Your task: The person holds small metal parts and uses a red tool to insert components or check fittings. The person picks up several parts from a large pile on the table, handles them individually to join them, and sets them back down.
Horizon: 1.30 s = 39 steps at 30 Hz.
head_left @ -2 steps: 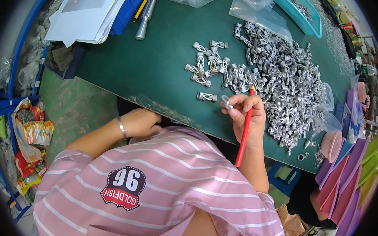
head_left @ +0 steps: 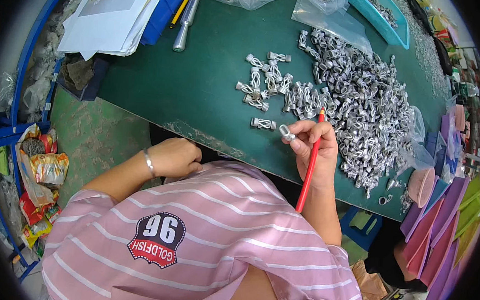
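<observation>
My right hand [head_left: 318,152] is raised over the near edge of the green table. Its thumb and fingertips pinch a small silvery metal loop fitting [head_left: 286,133], with the ring opening showing. The same hand also holds a red pencil [head_left: 310,168], slanted with its tip up beside the fingers. Below the table edge, my left hand [head_left: 176,158] lies against my striped shirt, fingers curled in and nothing seen in them. Just beyond the right hand, a single twisted metal piece [head_left: 263,123] lies apart. A small group of similar pieces [head_left: 265,80] sits farther off.
A large heap of metal fittings [head_left: 364,102] covers the right of the table [head_left: 199,92]. Clear plastic bags [head_left: 336,21] and a turquoise tray [head_left: 385,18] stand behind it. Papers [head_left: 110,21], a yellow pen [head_left: 180,11] and a metal rod [head_left: 183,34] lie far left.
The loop fitting has turned slightly in my right fingers, so its opening faces up more. My left hand has shifted a very little.
</observation>
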Motion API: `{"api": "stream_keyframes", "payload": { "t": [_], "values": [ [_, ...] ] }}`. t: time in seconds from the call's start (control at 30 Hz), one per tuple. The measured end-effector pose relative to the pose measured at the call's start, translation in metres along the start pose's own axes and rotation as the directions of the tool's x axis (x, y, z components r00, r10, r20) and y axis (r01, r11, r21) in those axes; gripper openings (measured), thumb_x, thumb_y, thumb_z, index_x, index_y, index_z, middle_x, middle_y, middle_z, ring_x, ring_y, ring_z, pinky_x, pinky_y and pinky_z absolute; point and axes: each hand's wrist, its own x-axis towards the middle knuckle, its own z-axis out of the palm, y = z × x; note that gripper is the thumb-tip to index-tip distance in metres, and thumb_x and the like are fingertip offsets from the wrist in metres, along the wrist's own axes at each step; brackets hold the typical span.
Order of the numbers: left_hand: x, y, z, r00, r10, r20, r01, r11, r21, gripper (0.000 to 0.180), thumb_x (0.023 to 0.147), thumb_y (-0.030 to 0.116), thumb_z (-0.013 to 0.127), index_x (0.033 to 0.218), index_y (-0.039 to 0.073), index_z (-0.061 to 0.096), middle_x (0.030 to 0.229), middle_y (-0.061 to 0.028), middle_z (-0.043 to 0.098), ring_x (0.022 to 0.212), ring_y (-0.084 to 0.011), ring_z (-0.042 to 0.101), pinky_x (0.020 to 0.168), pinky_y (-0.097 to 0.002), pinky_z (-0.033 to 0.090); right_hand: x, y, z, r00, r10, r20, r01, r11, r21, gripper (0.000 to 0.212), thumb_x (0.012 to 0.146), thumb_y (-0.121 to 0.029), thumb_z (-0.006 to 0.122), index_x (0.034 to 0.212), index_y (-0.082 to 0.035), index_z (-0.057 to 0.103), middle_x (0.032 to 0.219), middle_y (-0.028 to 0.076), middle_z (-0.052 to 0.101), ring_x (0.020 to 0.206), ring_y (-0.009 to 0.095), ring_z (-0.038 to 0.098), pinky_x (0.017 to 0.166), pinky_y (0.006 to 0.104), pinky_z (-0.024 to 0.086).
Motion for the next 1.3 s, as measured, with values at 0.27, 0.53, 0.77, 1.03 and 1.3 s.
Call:
{"api": "stream_keyframes", "payload": {
  "t": [0.27,0.53,0.77,1.03,1.3],
  "values": [
    [0.031,0.068,-0.03,0.959,-0.081,-0.271,-0.258,0.146,-0.955,0.014,0.087,0.009,0.06,0.096,-0.002,0.057,0.078,-0.0078,0.062,0.064,-0.0116,0.06,0.056,-0.0239,0.05,0.001,0.0,0.012,0.981,-0.174,0.089,0.192,0.948,-0.255,0.032,0.074,0.015,0.061,0.087,-0.005,0.039,0.102,0.017,0.054,0.097,0.025,0.059,0.079,0.0311,0.053],
    [0.052,0.066,-0.017,0.983,-0.049,-0.176,-0.18,-0.087,-0.98,0.02,0.089,0.011,0.056,0.104,-0.004,0.056,0.083,-0.0102,0.063,0.068,-0.015,0.063,0.06,-0.0272,0.055,-0.002,-0.008,0.028,0.936,-0.336,0.103,0.35,0.865,-0.359,0.037,0.071,0.014,0.065,0.087,-0.005,0.037,0.102,0.019,0.052,0.091,0.022,0.06,0.075,0.0308,0.053],
    [0.045,0.068,-0.033,0.99,-0.023,-0.136,-0.136,-0.349,-0.927,0.017,0.093,0.016,0.049,0.099,0.002,0.055,0.081,-0.0058,0.055,0.061,-0.0102,0.054,0.048,-0.0214,0.045,0.004,-0.008,0.027,0.92,-0.362,0.153,0.383,0.734,-0.561,0.025,0.077,0.011,0.059,0.078,-0.004,0.04,0.084,0.016,0.062,0.072,0.019,0.061,0.063,0.0267,0.049],
    [0.046,0.051,-0.031,0.898,-0.236,-0.372,-0.366,0.07,-0.928,0.011,0.085,0.007,0.06,0.094,0.006,0.053,0.07,0.0027,0.045,0.053,-0.0036,0.039,0.043,-0.0173,0.03,0.019,0.001,0.013,0.916,-0.149,0.373,0.395,0.164,-0.904,0.025,0.067,0.008,0.066,0.075,-0.005,0.046,0.084,0.01,0.06,0.073,0.027,0.056,0.063,0.0349,0.045],
    [0.049,0.056,-0.021,0.855,-0.079,-0.512,-0.378,0.582,-0.72,0.024,0.076,0.004,0.071,0.098,0.002,0.061,0.079,0.002,0.054,0.071,-0.0031,0.05,0.062,-0.0183,0.041,0.007,-0.003,0.021,0.977,0.193,-0.085,-0.209,0.941,-0.267,0.022,0.084,0.004,0.057,0.078,-0.006,0.039,0.087,0.012,0.061,0.069,0.012,0.058,0.058,0.0207,0.047]
  ]
}}
